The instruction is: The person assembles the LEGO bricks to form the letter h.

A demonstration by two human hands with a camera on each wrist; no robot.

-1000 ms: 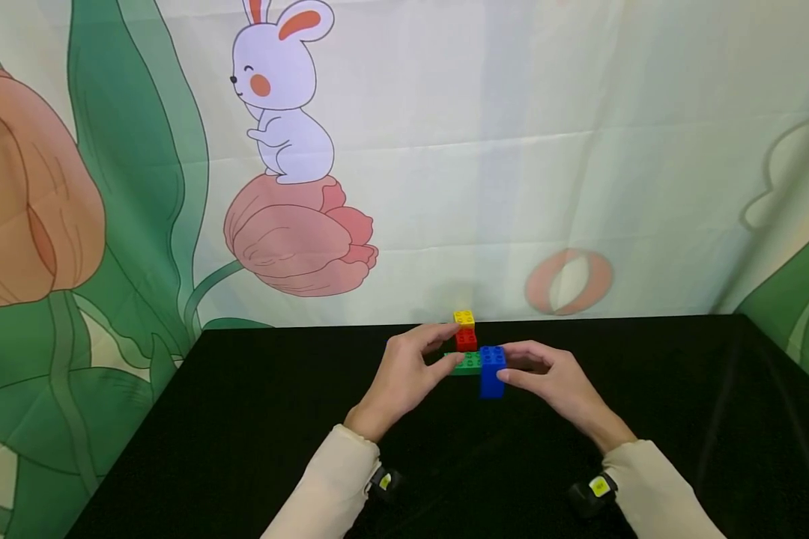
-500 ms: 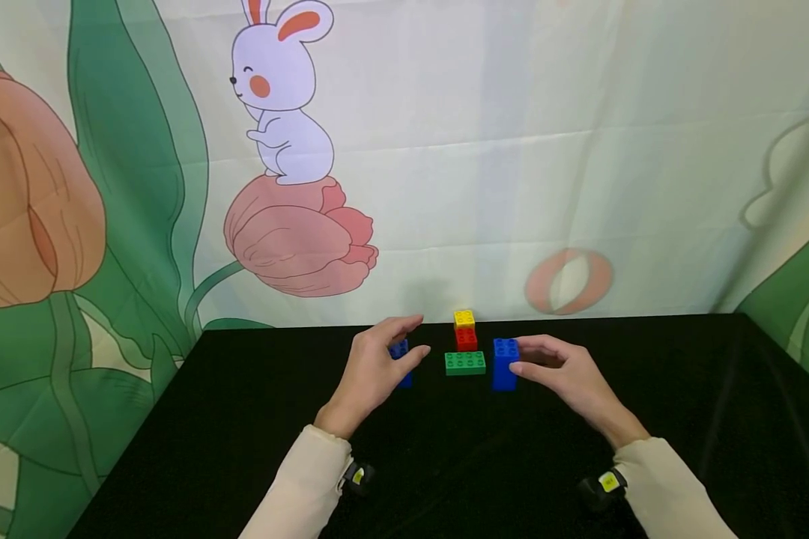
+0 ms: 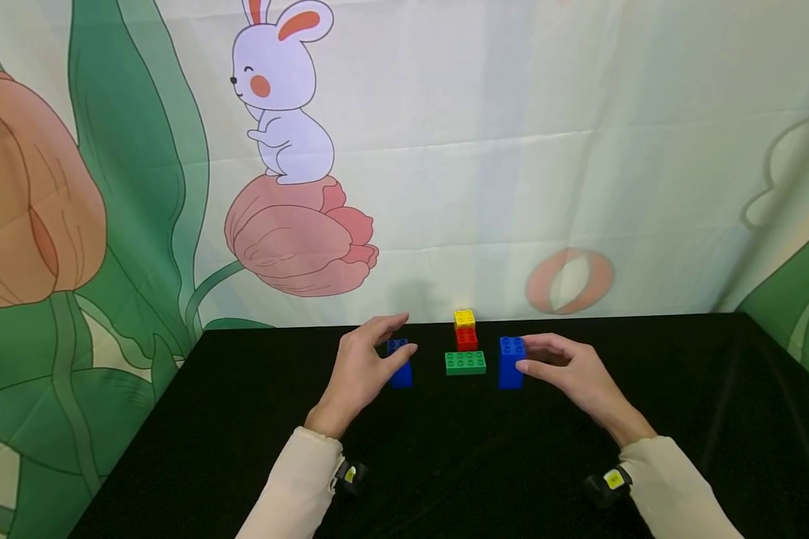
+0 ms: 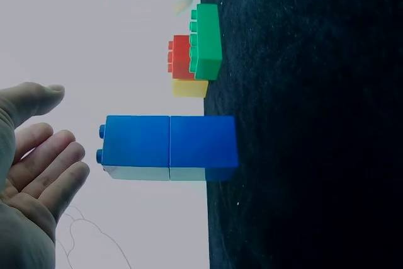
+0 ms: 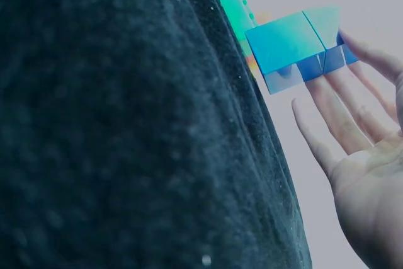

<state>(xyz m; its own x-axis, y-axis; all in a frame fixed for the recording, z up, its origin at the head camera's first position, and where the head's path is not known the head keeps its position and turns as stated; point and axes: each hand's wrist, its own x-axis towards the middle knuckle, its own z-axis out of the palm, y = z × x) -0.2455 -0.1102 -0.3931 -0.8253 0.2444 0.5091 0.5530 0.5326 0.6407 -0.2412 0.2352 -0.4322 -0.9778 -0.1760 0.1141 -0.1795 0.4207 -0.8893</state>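
My left hand (image 3: 360, 367) is beside a blue stack of two toy building bricks (image 3: 399, 365), its thumb and fingers spread apart. In the left wrist view a gap shows between those fingers and the studs of the blue stack (image 4: 170, 142). My right hand (image 3: 573, 370) pinches another blue two-brick stack (image 3: 510, 364) between thumb and fingers. The right wrist view has the thumb at the upper brick and fingers behind it. Between the two stacks lies a green brick (image 3: 465, 364), with a red brick (image 3: 467, 339) and a yellow brick (image 3: 464, 319) behind it.
A black cloth (image 3: 445, 464) covers the table, whose back edge meets a printed curtain (image 3: 445, 187) with a rabbit and flowers. Dark wrist cameras (image 3: 607, 486) are strapped at both sleeves.
My right hand has moved the blue stack right, away from the green brick. The left hand has drawn back to the left, and the left blue stack shows again beside it.
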